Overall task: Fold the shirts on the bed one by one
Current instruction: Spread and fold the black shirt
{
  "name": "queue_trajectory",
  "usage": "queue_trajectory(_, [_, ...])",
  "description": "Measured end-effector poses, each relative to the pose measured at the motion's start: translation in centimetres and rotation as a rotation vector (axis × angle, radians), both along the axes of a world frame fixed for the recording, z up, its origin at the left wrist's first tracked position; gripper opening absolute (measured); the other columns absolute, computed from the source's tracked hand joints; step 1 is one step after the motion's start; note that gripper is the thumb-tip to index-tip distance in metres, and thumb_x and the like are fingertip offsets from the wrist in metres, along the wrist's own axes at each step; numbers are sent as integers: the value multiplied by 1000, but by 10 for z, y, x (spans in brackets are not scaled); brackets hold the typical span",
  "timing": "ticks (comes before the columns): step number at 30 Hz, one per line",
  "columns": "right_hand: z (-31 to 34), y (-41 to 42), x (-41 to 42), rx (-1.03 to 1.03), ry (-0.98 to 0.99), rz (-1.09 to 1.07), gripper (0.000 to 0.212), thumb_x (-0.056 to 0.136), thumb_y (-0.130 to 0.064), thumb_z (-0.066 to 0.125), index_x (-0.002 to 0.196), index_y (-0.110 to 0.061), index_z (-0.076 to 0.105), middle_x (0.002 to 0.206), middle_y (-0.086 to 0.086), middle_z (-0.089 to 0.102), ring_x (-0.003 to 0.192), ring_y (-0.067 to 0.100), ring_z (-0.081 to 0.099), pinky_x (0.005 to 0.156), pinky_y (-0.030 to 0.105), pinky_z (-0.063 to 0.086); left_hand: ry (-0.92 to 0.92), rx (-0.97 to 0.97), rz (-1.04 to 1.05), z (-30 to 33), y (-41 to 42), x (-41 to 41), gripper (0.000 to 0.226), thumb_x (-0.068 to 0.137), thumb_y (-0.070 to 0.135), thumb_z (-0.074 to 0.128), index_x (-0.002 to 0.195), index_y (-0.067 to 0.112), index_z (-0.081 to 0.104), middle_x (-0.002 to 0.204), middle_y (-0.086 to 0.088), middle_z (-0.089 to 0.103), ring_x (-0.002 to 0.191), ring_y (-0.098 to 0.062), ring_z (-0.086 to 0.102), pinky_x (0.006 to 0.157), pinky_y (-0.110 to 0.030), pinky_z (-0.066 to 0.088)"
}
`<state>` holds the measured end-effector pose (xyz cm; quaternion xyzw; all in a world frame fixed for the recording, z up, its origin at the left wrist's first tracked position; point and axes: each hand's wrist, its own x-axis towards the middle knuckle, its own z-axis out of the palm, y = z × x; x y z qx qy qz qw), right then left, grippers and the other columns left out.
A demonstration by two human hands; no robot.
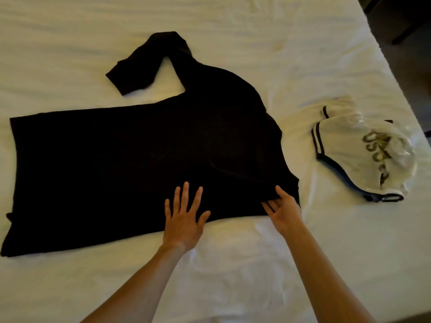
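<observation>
A black shirt (144,150) lies spread across the white bed (233,264) in front of me, its hem toward my left, its near sleeve folded in over the body and its far sleeve bent back on the sheet. My left hand (184,220) rests flat on the shirt's near edge with fingers straight and spread, while my right hand (282,209) has its fingers slipped under the folded edge near the shoulder, thumb on top. A crumpled white shirt (363,148) with dark trim sits well apart to the right.
</observation>
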<state>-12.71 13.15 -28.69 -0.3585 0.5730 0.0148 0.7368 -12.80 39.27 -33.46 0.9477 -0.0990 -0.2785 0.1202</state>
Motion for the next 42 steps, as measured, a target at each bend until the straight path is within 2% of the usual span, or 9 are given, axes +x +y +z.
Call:
queue_trajectory(4, [0,11,-25,-377,124,-206,37,99,-5,45,135,-6,48,134,15,58,113,27,63,95,35,52,17,22,-9,-3,-3,2,66,86,71,-11,139,45,-41,147,7,-51,137,-18,-47,115,-47,-22])
queue_trajectory(8, [13,80,-19,-1212,-194,321,43,92,0,50,134,-6,51,137,10,48,128,23,48,110,34,40,-30,10,8,-4,-3,1,66,90,69,-7,143,43,-37,152,3,-45,139,-20,-44,112,-44,-27])
queue_trajectory(11, [8,119,1,-1236,-540,866,36,101,-8,40,134,-7,56,146,7,49,141,16,40,116,25,32,-104,31,-32,-5,-2,-1,65,94,66,-6,148,39,-32,158,-1,-35,145,-24,-33,115,-46,-24])
queue_trajectory(16, [-23,143,34,-1062,-538,1292,46,104,-12,33,149,-19,39,156,2,38,149,10,19,123,40,22,-227,70,-102,-6,29,0,60,105,51,8,157,31,-14,166,0,-16,152,-20,-18,123,-48,-6])
queue_trajectory(20, [-67,141,20,-1588,-274,1753,62,104,-49,15,158,-20,9,166,1,4,153,18,-6,124,47,0,-255,128,16,-7,95,14,59,105,55,11,159,33,2,167,3,-4,154,-19,-7,122,-49,-4])
queue_trajectory(27, [-86,149,13,-1764,-217,1705,68,101,-54,16,159,-20,12,166,7,2,153,29,2,122,55,4,-265,274,138,9,252,19,62,103,57,12,159,31,6,168,-2,0,154,-22,1,124,-51,5])
queue_trajectory(32, [-56,159,26,-1661,-259,1677,66,88,-51,41,147,-22,43,156,5,35,145,28,32,114,51,23,-188,265,636,23,232,41,65,98,44,45,157,32,20,166,-6,9,152,-35,-2,115,-71,2])
queue_trajectory(36, [-18,129,108,-1565,-488,1425,32,74,-37,56,102,-26,66,114,-9,55,99,15,55,79,34,38,-415,60,476,44,189,113,64,87,19,64,147,17,43,156,-10,37,149,-31,22,117,-63,8])
queue_trajectory(42, [13,53,259,-1561,-203,1106,40,88,-15,56,128,-15,56,137,4,52,126,31,42,100,49,33,-430,-298,235,65,104,231,41,90,11,60,131,17,60,133,-2,60,127,-21,52,110,-41,42])
